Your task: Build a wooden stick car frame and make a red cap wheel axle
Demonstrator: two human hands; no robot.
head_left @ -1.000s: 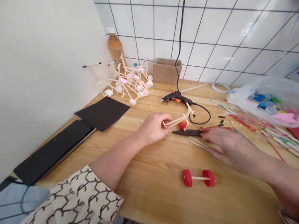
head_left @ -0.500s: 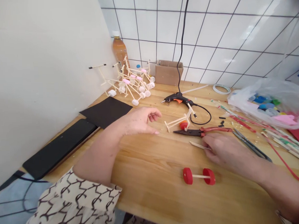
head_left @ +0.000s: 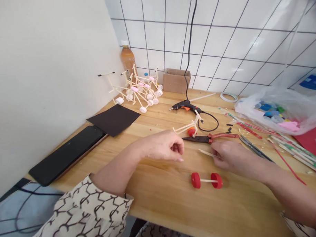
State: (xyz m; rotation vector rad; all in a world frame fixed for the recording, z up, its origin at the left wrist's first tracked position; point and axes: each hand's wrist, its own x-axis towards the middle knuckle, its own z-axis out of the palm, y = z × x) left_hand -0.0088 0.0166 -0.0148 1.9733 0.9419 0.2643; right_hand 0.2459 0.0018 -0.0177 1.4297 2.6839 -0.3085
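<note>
My left hand [head_left: 164, 146] hovers over the middle of the table, fingers loosely bent, thumb apart, with nothing between them. My right hand [head_left: 228, 155] pinches a short pale wooden stick [head_left: 206, 152] whose tip points left. Just below lies a pair of red wheels [head_left: 195, 180] joined by a thin wooden axle. Beyond my hands stands a small wooden stick frame [head_left: 185, 127] with a red and orange piece under it. Long-nose pliers [head_left: 222, 135] with red handles lie between that frame and my right hand.
A black glue gun [head_left: 185, 105] with its cord lies behind. Scissors [head_left: 254, 148], thin sticks [head_left: 296, 153] and a plastic bag of caps [head_left: 277, 107] are on the right. Several stick models [head_left: 136, 88], a cardboard box [head_left: 176, 81], black sheet [head_left: 114, 120] and phone [head_left: 68, 152] stand or lie left and back.
My left hand has moved right and nearer, toward the stick in my right hand. The right hand keeps its hold on the stick. The view has shifted slightly.
</note>
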